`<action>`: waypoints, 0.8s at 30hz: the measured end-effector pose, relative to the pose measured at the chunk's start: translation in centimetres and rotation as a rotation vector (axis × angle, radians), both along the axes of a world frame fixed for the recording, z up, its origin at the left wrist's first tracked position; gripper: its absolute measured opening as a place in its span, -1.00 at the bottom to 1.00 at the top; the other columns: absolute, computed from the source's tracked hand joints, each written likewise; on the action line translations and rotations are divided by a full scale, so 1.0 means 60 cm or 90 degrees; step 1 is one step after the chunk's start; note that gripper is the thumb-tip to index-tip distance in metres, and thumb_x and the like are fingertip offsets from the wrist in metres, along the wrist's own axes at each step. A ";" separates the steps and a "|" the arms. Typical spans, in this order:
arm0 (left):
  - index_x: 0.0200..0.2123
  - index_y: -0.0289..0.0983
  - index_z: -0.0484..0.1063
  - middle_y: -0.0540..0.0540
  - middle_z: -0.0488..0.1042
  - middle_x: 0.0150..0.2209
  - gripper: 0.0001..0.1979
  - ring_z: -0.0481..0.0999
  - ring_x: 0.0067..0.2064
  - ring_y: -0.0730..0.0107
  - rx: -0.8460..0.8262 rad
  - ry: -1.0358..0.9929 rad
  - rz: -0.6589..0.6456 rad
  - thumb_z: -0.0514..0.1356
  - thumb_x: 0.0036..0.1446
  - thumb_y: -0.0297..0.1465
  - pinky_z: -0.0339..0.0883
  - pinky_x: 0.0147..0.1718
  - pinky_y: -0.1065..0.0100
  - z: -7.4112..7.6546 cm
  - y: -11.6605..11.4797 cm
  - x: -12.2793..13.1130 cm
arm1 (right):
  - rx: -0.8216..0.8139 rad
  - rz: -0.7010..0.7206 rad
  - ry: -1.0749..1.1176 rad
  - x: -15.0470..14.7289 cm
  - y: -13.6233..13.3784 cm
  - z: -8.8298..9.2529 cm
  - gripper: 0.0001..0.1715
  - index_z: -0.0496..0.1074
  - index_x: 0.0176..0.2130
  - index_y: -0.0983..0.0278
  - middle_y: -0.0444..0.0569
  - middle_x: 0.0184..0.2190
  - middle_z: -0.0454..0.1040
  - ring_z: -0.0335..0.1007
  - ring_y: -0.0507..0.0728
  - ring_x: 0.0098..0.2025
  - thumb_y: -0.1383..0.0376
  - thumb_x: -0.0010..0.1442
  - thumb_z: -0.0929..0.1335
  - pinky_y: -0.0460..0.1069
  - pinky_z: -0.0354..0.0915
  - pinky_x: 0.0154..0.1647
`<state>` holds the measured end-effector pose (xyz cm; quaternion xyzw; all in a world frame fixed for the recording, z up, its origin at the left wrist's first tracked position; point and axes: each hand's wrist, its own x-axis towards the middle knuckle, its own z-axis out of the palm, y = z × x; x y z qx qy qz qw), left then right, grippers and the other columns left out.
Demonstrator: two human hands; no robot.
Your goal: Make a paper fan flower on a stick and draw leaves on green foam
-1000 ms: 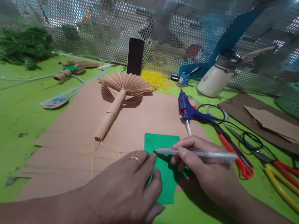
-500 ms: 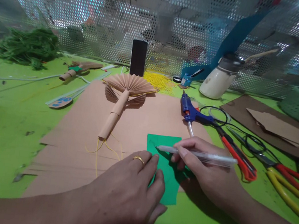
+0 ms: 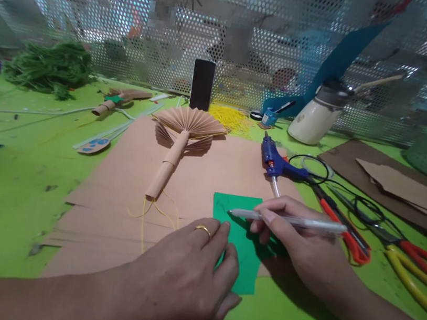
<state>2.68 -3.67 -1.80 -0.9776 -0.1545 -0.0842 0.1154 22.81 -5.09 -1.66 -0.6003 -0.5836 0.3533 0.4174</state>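
A small sheet of green paper (image 3: 242, 206) lies over brown paper sheets (image 3: 117, 167), with a faint curved pencil-like line near its upper left corner. My left hand (image 3: 194, 268), a gold ring on one finger, has its fingers bent and pressed on the green paper's left edge, holding it down. Between thumb and fingers, my right hand (image 3: 293, 240) grips a clear-barrelled pen (image 3: 308, 224), its tip at the green paper near the drawn line. Beyond the left hand lies a pleated brown paper fan shape with a rolled paper stem (image 3: 168, 167) and yellow strings.
On the right are a blue glue gun (image 3: 275, 160), a red cutter knife (image 3: 346, 234), scissors (image 3: 403, 250) and brown paper pieces (image 3: 400, 189). At the back stand a phone (image 3: 202, 84), yellow shreds (image 3: 229, 119), a blue jar (image 3: 269, 117) and a cream jug (image 3: 315, 116). Green strands (image 3: 47, 68) lie left.
The whole view has shifted slightly, so things sit a little further right. Both hands keep nearly the same position on the green paper, the pen tip still near the line.
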 end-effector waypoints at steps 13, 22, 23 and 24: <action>-0.18 -0.39 0.47 -0.25 0.54 -0.23 -0.66 0.51 -0.10 0.03 -0.009 0.018 -0.009 0.01 0.34 -0.26 0.44 -0.17 0.09 0.004 0.002 0.001 | -0.026 0.013 -0.023 0.001 -0.001 0.002 -0.79 0.47 -0.39 0.22 -0.11 -0.49 0.55 0.44 0.03 -0.46 0.22 0.24 0.32 -0.13 0.37 -0.45; -0.17 -0.37 0.48 -0.23 0.55 -0.21 -0.66 0.53 -0.11 0.06 -0.015 0.011 -0.002 0.01 0.34 -0.25 0.45 -0.16 0.10 -0.004 0.002 -0.002 | -0.028 0.012 0.010 0.005 -0.003 0.003 -0.80 0.46 -0.44 0.22 -0.14 -0.53 0.53 0.42 0.01 -0.50 0.28 0.21 0.32 -0.14 0.34 -0.47; -0.17 -0.37 0.48 -0.23 0.55 -0.21 -0.65 0.53 -0.11 0.05 -0.007 0.007 0.003 0.01 0.34 -0.25 0.45 -0.13 0.09 -0.003 0.001 -0.002 | -0.026 0.005 0.013 0.005 -0.002 0.002 -0.80 0.45 -0.44 0.22 -0.14 -0.53 0.53 0.42 0.00 -0.50 0.28 0.21 0.32 -0.14 0.34 -0.47; -0.16 -0.38 0.49 -0.24 0.56 -0.20 -0.65 0.53 -0.10 0.05 0.004 0.004 0.008 0.00 0.34 -0.26 0.44 -0.11 0.08 -0.003 -0.001 -0.002 | -0.025 0.001 0.014 0.005 -0.001 0.002 -0.80 0.45 -0.44 0.22 -0.14 -0.53 0.53 0.42 0.00 -0.51 0.28 0.21 0.32 -0.14 0.35 -0.46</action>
